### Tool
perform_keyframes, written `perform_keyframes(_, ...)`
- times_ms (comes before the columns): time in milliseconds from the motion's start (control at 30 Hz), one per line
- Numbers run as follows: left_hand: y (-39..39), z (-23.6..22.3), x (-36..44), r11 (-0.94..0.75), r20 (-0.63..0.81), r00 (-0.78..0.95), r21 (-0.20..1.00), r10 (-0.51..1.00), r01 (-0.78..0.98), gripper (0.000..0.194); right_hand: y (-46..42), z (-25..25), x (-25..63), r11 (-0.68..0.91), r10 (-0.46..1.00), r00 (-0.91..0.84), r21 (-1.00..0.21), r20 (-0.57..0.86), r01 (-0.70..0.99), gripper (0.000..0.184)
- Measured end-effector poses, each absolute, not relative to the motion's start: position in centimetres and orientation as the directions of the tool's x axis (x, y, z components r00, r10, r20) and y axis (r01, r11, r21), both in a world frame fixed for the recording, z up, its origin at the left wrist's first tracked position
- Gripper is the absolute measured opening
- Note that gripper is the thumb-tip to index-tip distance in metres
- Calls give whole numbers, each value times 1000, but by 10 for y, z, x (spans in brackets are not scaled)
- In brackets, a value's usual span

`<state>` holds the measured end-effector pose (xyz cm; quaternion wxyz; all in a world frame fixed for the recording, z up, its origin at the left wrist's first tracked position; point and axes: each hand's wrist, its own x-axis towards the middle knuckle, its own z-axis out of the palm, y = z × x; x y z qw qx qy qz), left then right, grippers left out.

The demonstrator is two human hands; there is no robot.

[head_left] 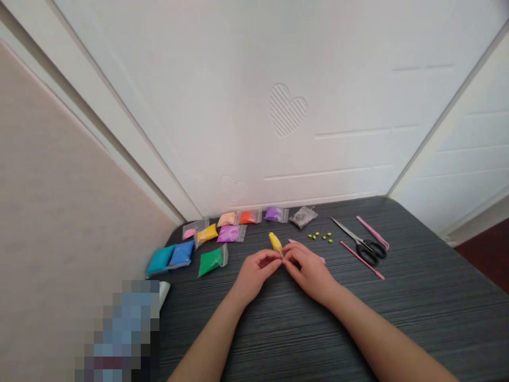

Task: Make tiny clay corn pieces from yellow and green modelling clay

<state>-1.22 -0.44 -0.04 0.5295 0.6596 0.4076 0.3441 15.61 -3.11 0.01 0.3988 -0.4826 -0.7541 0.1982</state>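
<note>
Over the middle of the dark table, my left hand (258, 271) and my right hand (308, 269) meet at their fingertips. Between them they pinch the narrow lower end of a yellow clay piece (275, 242), which leans up and slightly left. Its lower end looks pale and is partly hidden by my fingers. Behind my right hand lies a pink tool (293, 242), mostly covered by the hand. Several tiny yellow-and-green pieces (316, 234) are scattered just beyond my right hand.
Scissors (363, 244) with black handles lie to the right, between a pink stick tool (361, 260) and pink tweezers (374, 232). Clay packets line the back and left, including green (210, 262), blue (182, 253), purple (274, 214) and grey (303, 217). A white panelled wall (238, 132) stands behind the table (278, 339).
</note>
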Motion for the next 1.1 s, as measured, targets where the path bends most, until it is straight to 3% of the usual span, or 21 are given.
perform_keyframes(533,-8,-5,-10,-39,4,316,994,949,103,15,-35,1,150,489,868,-306,-557,392,672,11)
perform_keyframes(867,-6,0,-14,-19,-36,347,988,937,153,19,-37,2,152,473,881,-296,-638,370,608,10)
perform_keyframes(1100,-5,1,-14,-11,-52,350,985,935,175,16,-37,1,153,482,876,-313,-626,368,613,10)
